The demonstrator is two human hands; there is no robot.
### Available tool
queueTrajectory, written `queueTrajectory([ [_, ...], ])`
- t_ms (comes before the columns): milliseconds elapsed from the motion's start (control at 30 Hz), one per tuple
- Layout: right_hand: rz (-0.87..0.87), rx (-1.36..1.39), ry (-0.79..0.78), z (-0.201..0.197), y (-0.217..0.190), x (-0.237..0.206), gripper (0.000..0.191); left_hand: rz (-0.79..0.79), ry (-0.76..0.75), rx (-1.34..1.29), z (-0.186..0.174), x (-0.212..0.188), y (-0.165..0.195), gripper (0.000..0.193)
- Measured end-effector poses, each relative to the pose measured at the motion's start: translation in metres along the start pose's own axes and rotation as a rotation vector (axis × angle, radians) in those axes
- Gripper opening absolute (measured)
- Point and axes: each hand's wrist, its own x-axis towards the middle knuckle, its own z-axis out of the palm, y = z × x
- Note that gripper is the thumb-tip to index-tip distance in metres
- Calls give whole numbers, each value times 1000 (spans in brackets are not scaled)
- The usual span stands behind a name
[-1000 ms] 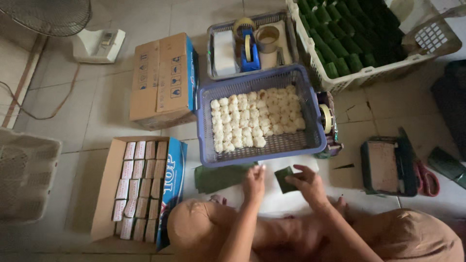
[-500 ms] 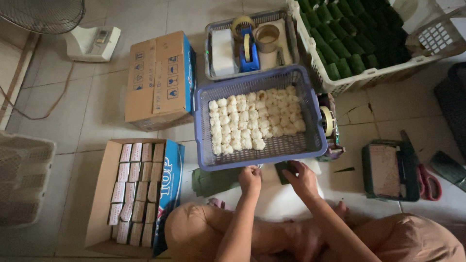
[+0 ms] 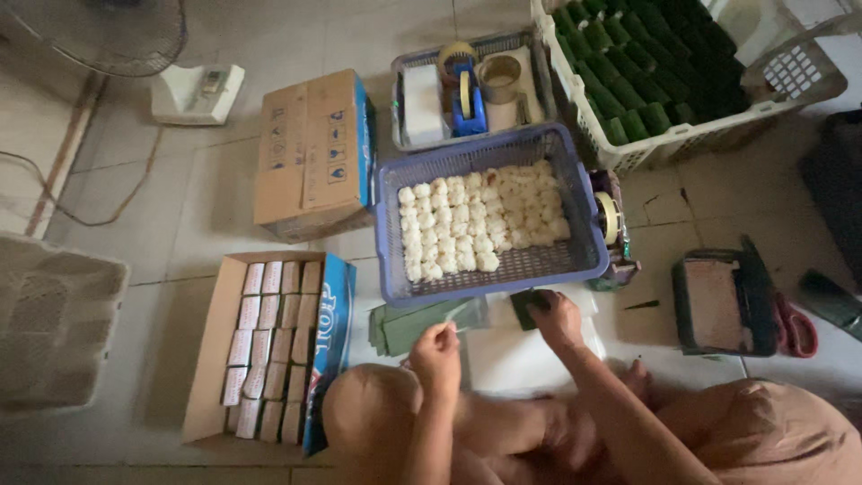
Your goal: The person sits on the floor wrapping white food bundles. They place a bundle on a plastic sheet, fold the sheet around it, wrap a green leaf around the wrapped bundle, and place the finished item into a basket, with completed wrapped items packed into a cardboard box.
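Note:
I sit on the floor with a white sheet (image 3: pixel 512 359) in front of my knees. My left hand (image 3: pixel 436 347) is closed and pinches a thin pale green leaf strip (image 3: pixel 460 314) just above a stack of green leaves (image 3: pixel 400 325). My right hand (image 3: pixel 554 316) grips a small dark green folded leaf piece (image 3: pixel 523 307) at the near rim of a blue basket (image 3: pixel 395 269), which holds several rows of small white cakes (image 3: pixel 480 224).
An open carton (image 3: pixel 206 359) of wrapped bars lies at left, with a closed carton (image 3: pixel 310 153) behind it. A grey tray (image 3: pixel 409 63) holds tape rolls. A white basket (image 3: pixel 682 139) holds green wrapped parcels. A tape dispenser (image 3: pixel 612 220), a dark tray (image 3: pixel 723 304), red scissors (image 3: pixel 795 328) and a fan base (image 3: pixel 196 92) stand around.
My left hand has drawn back toward my body and left, lifting the leaf strip. My right hand stays on the dark green piece by the basket.

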Motion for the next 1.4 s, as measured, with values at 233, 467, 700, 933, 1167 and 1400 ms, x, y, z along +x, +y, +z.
queueTrajectory([
  [233, 320, 375, -148, -47, -27, -16, 38, -401, -354, -942, -61, 8, 27, 3],
  [467, 322, 970, -241, -107, -91, -63, 31, -422, -782, -1324, -27, -51, 97, 23],
  [700, 216, 1066, -109, -126, -98, -68, 28, -51, -609, -807, -16, -74, 145, 41],
  [933, 328, 978, -139, -123, -94, -71, 25, 54, -526, -614, 3, -73, 129, 32],
  [1167, -31, 521, -29, -111, -75, -71, 20, -130, -479, -735, 48, -69, 81, 45],
  [1400, -192, -52, 99, -162, 38, 2, 19, -339, -385, -794, 55, -66, 46, 36],
])
